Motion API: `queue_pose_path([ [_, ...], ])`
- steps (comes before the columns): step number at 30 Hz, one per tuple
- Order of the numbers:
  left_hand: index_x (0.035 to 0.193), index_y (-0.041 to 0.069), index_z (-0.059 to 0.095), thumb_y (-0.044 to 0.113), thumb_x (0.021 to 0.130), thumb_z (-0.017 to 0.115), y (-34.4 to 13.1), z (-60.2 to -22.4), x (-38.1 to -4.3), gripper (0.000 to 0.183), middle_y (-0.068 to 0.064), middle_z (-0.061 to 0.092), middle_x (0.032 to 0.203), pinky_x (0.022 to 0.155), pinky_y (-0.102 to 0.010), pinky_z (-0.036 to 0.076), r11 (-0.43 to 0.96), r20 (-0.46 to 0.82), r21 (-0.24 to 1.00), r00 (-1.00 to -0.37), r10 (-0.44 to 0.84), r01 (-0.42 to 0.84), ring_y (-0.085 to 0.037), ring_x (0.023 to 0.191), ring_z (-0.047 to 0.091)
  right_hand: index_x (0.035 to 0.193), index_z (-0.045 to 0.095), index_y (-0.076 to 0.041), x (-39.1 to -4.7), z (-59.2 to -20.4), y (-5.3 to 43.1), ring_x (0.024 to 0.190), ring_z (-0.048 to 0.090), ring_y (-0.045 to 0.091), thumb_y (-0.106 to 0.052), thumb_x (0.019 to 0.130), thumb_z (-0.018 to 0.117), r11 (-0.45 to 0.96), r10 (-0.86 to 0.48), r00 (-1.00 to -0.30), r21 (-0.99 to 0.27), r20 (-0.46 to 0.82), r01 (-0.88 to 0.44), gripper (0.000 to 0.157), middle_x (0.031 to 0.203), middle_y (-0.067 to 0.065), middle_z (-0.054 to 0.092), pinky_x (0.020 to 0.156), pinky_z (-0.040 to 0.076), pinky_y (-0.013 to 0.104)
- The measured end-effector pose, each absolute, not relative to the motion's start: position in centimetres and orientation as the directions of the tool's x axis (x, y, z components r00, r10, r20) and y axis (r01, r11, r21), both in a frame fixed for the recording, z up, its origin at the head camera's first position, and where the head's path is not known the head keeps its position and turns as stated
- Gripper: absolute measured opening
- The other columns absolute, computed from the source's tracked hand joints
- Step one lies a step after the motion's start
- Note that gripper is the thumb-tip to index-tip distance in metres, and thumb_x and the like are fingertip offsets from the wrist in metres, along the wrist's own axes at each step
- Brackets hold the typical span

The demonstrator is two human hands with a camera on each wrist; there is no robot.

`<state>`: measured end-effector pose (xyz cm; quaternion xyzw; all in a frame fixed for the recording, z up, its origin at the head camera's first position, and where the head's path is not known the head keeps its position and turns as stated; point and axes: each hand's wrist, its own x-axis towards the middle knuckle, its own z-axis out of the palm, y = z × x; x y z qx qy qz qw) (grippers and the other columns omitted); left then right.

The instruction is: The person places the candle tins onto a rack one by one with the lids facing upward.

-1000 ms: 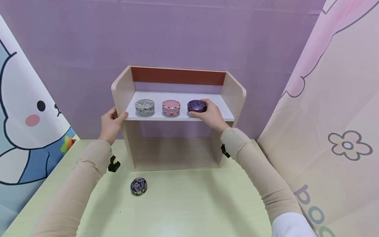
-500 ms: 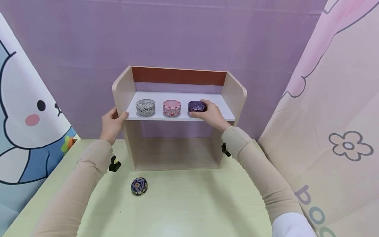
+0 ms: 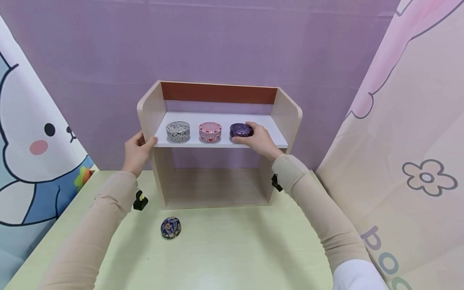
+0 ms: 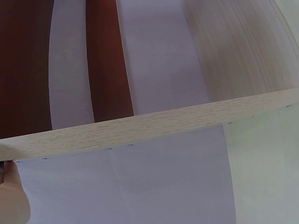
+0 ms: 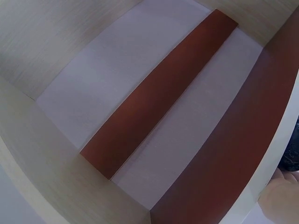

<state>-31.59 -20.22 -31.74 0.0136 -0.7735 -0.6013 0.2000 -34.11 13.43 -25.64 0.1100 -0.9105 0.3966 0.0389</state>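
Note:
My right hand [image 3: 262, 141] grips a dark purple round tin [image 3: 241, 130] at the right of the white shelf board [image 3: 222, 117], thumb in front and fingers behind. In the right wrist view that dark tin [image 5: 292, 151] shows only at the right edge. My left hand [image 3: 137, 152] holds the left side panel of the small wooden shelf [image 3: 156, 177], its thumb at the board's front corner. To the left of the purple tin stand a pink patterned tin [image 3: 210, 132] and a black-and-white patterned tin [image 3: 178, 131], spaced apart in a row.
A dark blue floral tin [image 3: 170, 228] lies on the pale green table [image 3: 224, 249] in front of the shelf. Behind the shelf hangs a purple cloth [image 3: 224, 40]. Printed cartoon panels flank the table, with a rabbit [image 3: 40, 121] at left and a flower [image 3: 429, 178] at right.
Almost nothing differs. The head view shifts very slightly, while both hands and all the tins keep their places.

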Motion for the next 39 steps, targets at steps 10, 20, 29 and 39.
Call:
queue_pose_path([
  [10, 0.136, 0.012, 0.044, 0.030, 0.089, 0.056, -20.4, -31.7, -31.5, 0.052, -0.013, 0.054, 0.124, 0.077, -0.014, 0.044, 0.265, 0.280, 0.941, -0.926, -0.252, 0.212, -0.003, 0.094, 0.052, 0.142, 0.032, -0.008, -34.1, -25.7, 13.6, 0.127, 0.039, 0.027, -0.042, 0.074, 0.073, 0.658, -0.168, -0.974, -0.718, 0.153, -0.227, 0.086, 0.141, 0.013, 0.039, 0.105, 0.033, 0.040],
  [20, 0.137, 0.013, 0.043, 0.030, 0.089, 0.056, -20.4, -31.5, -31.4, 0.053, -0.016, 0.052, 0.128, 0.079, -0.015, 0.044, 0.254, 0.280, 0.943, -0.926, -0.254, 0.215, -0.005, 0.097, 0.051, 0.141, 0.033, -0.005, -34.0, -25.9, 14.2, 0.128, 0.040, 0.023, -0.040, 0.079, 0.069, 0.495, -0.175, -0.964, -0.828, 0.200, -0.262, 0.079, 0.142, 0.011, 0.040, 0.104, 0.035, 0.035],
  [29, 0.137, 0.009, 0.043, 0.027, 0.090, 0.055, -20.2, -31.6, -31.4, 0.052, -0.018, 0.051, 0.126, 0.077, -0.012, 0.043, 0.250, 0.290, 0.941, -0.924, -0.249, 0.229, -0.002, 0.093, 0.051, 0.132, 0.046, -0.007, -33.3, -25.3, 14.4, 0.122, 0.048, 0.019, -0.033, 0.086, 0.062, 0.290, -0.043, -0.955, -0.911, 0.294, -0.294, 0.056, 0.134, 0.010, 0.049, 0.102, 0.037, 0.032],
  [39, 0.137, 0.010, 0.044, 0.028, 0.089, 0.056, -20.2, -31.6, -31.3, 0.052, -0.014, 0.053, 0.122, 0.075, -0.012, 0.044, 0.244, 0.291, 0.942, -0.922, -0.256, 0.230, -0.001, 0.091, 0.051, 0.123, 0.054, -0.002, -30.7, -25.2, 14.2, 0.114, 0.054, 0.019, -0.021, 0.089, 0.059, 0.190, -0.009, -0.902, -0.885, 0.431, -0.425, 0.039, 0.125, 0.011, 0.057, 0.098, 0.041, 0.029],
])
